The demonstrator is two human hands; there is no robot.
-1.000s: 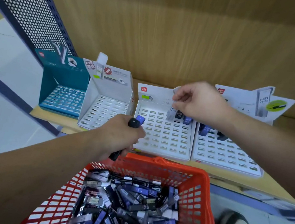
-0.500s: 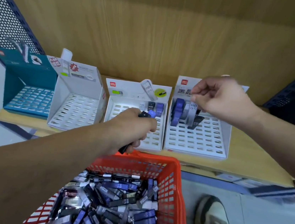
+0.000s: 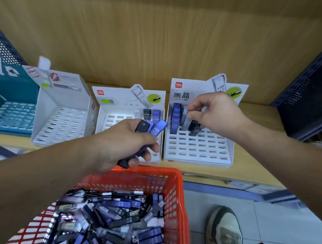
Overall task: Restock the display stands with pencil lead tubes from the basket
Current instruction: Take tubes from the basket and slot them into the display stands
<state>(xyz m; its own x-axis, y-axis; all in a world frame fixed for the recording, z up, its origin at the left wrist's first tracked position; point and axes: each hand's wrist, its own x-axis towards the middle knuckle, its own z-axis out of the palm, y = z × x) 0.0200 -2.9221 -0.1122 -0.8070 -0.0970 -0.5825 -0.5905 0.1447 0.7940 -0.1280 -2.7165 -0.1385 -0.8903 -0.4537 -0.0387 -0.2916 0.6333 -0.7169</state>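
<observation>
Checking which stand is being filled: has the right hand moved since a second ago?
Yes. The right hand shifted rightward, from the second stand from the right to the rightmost stand, where it pinches a grey tube.

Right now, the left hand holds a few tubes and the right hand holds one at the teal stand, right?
Wrong stand. In the head view the right hand pinches a tube at the rightmost white stand, in its back row. The left hand does hold a few tubes.
</observation>
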